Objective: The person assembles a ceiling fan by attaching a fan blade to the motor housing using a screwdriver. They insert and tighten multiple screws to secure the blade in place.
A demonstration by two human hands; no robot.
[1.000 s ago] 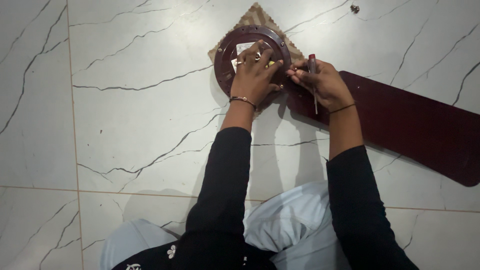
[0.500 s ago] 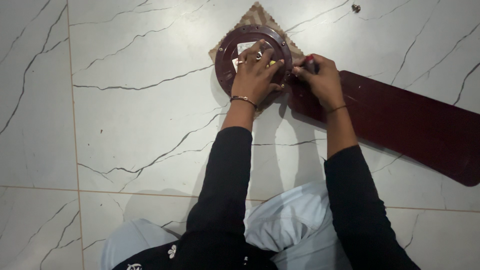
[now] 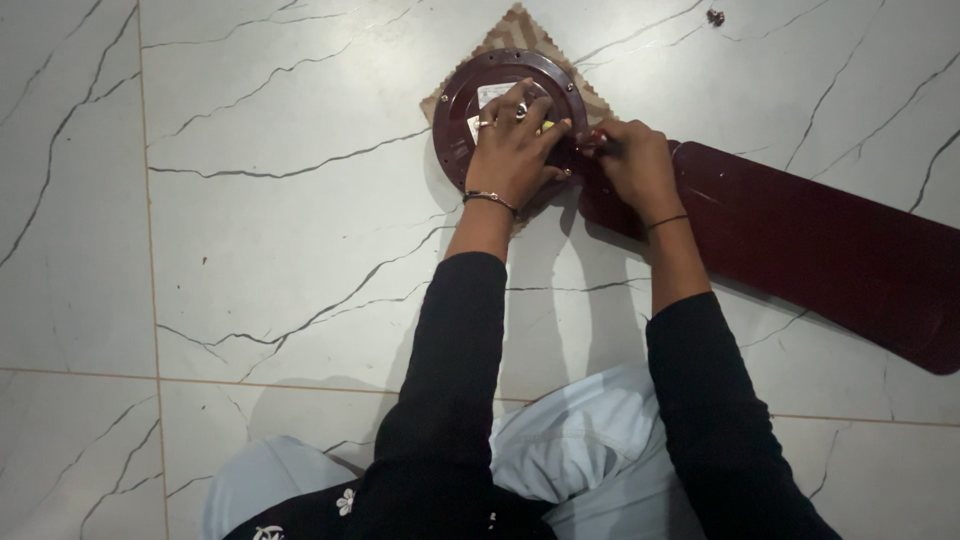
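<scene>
Even indoor light, moderate brightness, mild softness overall.
Light falls from above and slightly behind the person: soft grey shadows spread on the floor (image 3: 250, 250) under both arms and around the knees at bottom. Faint sheen on the tiles, no hard glare. Dull highlight along the dark red blade (image 3: 820, 250). Black sleeves lose fabric detail. Left hand (image 3: 515, 150) and right hand (image 3: 635, 165) reasonably sharp; fine detail at the fingers is smeared. Tile joints bow slightly near the frame edges. Small object at top right too blurred to identify.

One fan motor (image 3: 470, 110), one blade (image 3: 820, 245), one cloth (image 3: 512, 28) — two hands (image 3: 515, 150).
</scene>
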